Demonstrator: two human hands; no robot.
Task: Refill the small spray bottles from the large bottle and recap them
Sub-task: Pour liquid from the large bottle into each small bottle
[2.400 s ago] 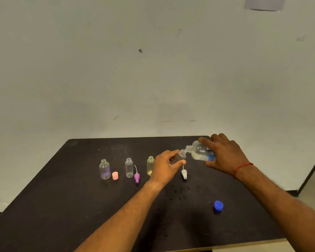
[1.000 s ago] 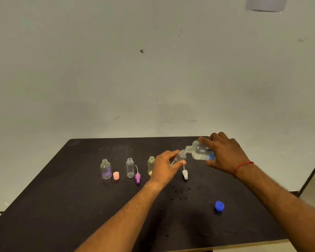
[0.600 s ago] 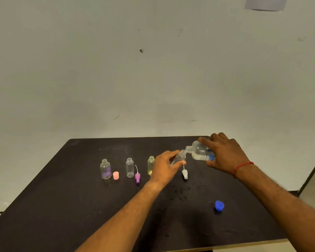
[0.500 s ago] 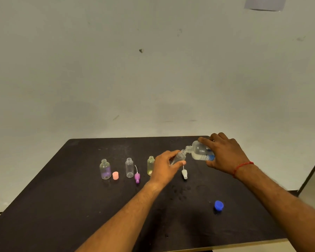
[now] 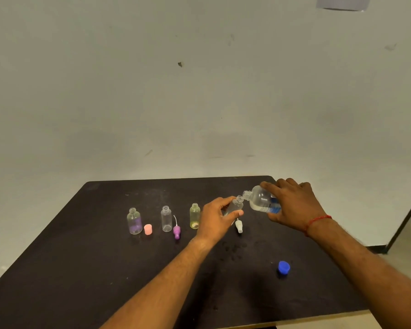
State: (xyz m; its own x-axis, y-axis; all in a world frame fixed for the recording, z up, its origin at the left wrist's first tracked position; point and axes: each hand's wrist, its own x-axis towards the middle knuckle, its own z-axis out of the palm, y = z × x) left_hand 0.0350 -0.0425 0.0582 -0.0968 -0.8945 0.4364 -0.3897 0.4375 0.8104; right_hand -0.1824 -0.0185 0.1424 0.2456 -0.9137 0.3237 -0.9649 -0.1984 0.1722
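Observation:
My left hand (image 5: 215, 219) grips a small clear spray bottle (image 5: 235, 205), tilted with its open neck up to the right. My right hand (image 5: 292, 206) holds the large clear bottle (image 5: 261, 200) tipped on its side, its mouth touching the small bottle's neck. Three more small open bottles stand in a row to the left: a purple-tinted one (image 5: 134, 221), a clear one (image 5: 166, 219) and a yellow-tinted one (image 5: 194, 216). A pink cap (image 5: 148, 229), a purple spray head (image 5: 176, 231) and a white spray head (image 5: 239, 226) lie beside them.
The black table (image 5: 81, 269) carries everything. The large bottle's blue cap (image 5: 283, 267) lies near the front right. Behind the table is a plain pale wall. The table's right edge drops off close to my right forearm.
Almost nothing has moved. Both hands keep the large bottle's mouth against the small bottle's neck in the same tilted pose.

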